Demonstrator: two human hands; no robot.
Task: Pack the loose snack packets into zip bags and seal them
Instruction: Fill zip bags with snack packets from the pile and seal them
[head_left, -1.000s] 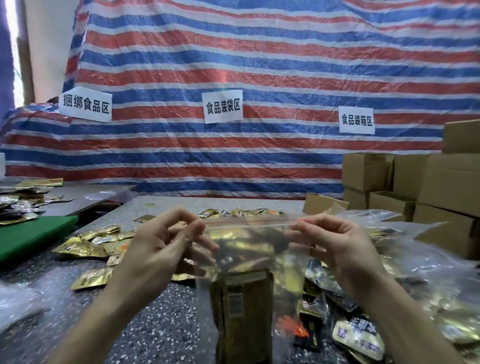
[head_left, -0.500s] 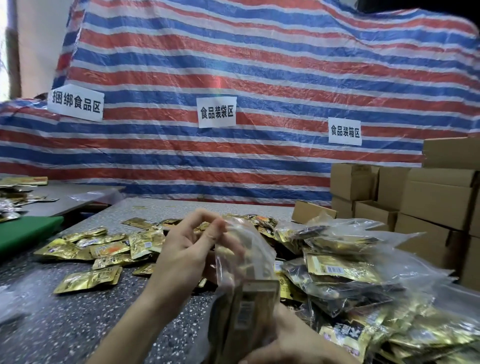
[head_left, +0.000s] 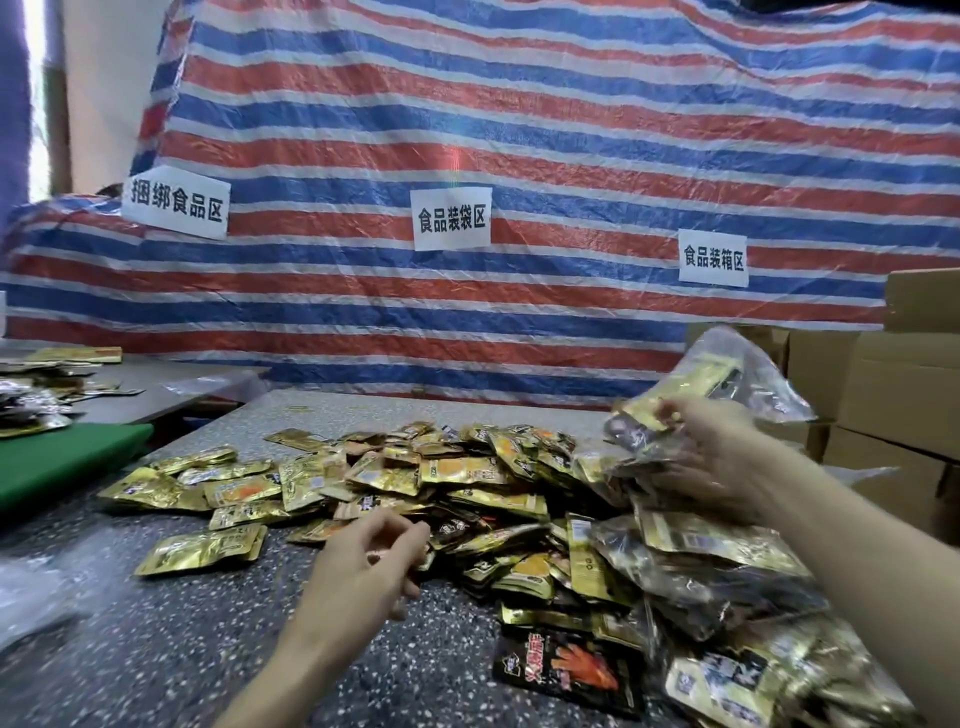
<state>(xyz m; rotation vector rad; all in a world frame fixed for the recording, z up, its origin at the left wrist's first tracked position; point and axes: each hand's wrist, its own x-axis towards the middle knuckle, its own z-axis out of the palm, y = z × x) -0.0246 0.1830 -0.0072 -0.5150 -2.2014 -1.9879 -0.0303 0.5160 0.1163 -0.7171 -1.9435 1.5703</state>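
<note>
My right hand grips a filled clear zip bag of gold snack packets, held up over the right side of the pile. My left hand hovers with loosely curled fingers and holds nothing, just above the near edge of the loose gold snack packets spread across the speckled table. More filled zip bags lie stacked under my right forearm. A black and red packet lies at the front of the pile.
Cardboard boxes stand stacked at the right. A green board and another table with packets sit at the left. Empty clear plastic bags lie at the near left. A striped tarp with paper signs hangs behind.
The filled bag left my left hand and moved up to the right in my right hand. My left hand dropped toward the loose packets.
</note>
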